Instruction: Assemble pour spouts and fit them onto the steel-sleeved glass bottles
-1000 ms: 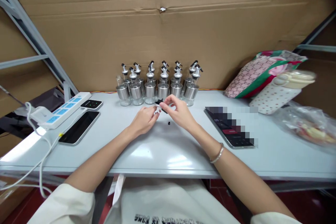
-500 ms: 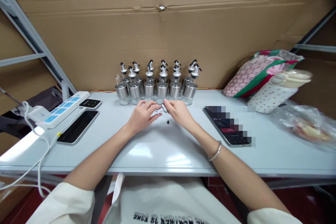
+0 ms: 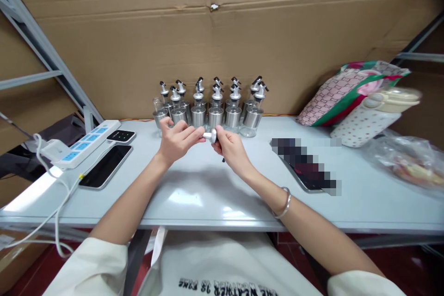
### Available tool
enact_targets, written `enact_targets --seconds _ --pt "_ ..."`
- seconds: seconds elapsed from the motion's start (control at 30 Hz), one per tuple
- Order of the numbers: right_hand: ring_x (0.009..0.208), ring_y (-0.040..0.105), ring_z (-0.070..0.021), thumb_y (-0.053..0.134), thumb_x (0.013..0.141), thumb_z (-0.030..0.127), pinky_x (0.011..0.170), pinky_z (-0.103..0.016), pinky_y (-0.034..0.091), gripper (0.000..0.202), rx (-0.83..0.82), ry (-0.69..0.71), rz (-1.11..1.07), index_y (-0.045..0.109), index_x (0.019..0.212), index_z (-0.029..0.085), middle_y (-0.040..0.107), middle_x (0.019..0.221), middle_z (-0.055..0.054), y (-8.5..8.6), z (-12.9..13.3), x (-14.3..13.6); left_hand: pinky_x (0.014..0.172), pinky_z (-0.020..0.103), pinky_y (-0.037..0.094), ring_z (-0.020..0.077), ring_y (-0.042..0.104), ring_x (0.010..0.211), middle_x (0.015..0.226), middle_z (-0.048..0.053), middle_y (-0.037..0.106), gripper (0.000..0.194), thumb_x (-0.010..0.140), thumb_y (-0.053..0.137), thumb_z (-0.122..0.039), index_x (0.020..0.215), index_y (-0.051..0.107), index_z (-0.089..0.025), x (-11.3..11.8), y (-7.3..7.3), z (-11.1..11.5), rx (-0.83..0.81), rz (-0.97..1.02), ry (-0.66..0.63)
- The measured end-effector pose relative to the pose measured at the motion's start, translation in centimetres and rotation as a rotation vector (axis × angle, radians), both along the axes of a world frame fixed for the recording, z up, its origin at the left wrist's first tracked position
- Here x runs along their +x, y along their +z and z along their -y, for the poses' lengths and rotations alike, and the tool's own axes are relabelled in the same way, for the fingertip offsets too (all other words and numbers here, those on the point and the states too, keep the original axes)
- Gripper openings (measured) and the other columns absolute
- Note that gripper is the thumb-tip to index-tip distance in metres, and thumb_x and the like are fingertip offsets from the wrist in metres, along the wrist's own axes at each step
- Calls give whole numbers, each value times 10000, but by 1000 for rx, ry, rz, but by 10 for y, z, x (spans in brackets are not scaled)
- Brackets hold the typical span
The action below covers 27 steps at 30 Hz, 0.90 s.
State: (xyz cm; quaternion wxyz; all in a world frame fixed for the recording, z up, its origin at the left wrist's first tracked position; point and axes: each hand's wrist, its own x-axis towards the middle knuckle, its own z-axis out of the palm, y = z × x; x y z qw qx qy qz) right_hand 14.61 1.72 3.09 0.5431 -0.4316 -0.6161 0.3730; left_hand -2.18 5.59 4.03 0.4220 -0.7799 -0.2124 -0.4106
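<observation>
Between my hands is a silver pourer spout [image 3: 212, 136], held just above the table in front of the bottles. My right hand [image 3: 231, 149] is closed around its wider end, hiding part of it. The fingertips of my left hand [image 3: 179, 141] pinch its narrow tip. Under my right hand, a small black piece [image 3: 224, 160] lies on the table, partly covered. Behind my hands stand several glass bottles [image 3: 215, 114] with steel sleeves, most topped by silver-and-black spouts. The front-left bottle [image 3: 159, 112] has an uncovered neck.
On the left are a white power strip [image 3: 88, 143], a phone [image 3: 107, 166], a small black-faced device [image 3: 121, 136] and white cables. To the right lie another phone [image 3: 305, 171], a dotted flask [image 3: 367, 120], a patterned bag [image 3: 333, 95] and a clear plastic bag [image 3: 405, 162]. Cardboard [image 3: 222, 46] stands behind.
The spout has turned so its narrow tip points left and its silver collar shows. My left hand has shifted slightly left, its fingers now stretched toward the tip. My right hand partly covers the black piece.
</observation>
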Motion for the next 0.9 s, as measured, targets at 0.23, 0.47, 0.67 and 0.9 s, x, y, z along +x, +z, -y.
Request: enact_targets --seconds 0.23,0.47,0.67,0.9 --pt "521 438 -110 346 902 538 546 -246 311 477 105 -150 181 459 594 193 485 541 20 3 -4 6 777 348 243 131 483 585 571 -42 630 295 949 406 -429 910 624 -234 1 2 -4 -266 10 53" --pt "566 470 -130 320 927 477 563 -250 325 409 144 -192 338 449 655 200 513 595 3 -1 -3 5 774 301 314 126 545 652 727 -1 654 478 973 233 -481 1025 621 -207 -5 1 -12 -858 3 -46" --pt "634 475 -169 285 944 448 619 -285 351 380 417 -239 574 421 675 216 515 647 -34 -6 -12 10 619 228 347 107 415 525 533 -57 421 405 939 319 -461 997 608 -182 -6 5 -7 -1238 148 -148" --pt "712 496 -198 269 970 379 677 -310 384 351 669 -231 764 477 744 210 558 730 -72 -13 -23 21 602 220 355 101 428 539 558 -52 444 371 929 309 -475 881 526 -177 -7 3 -6 -1429 204 -278"
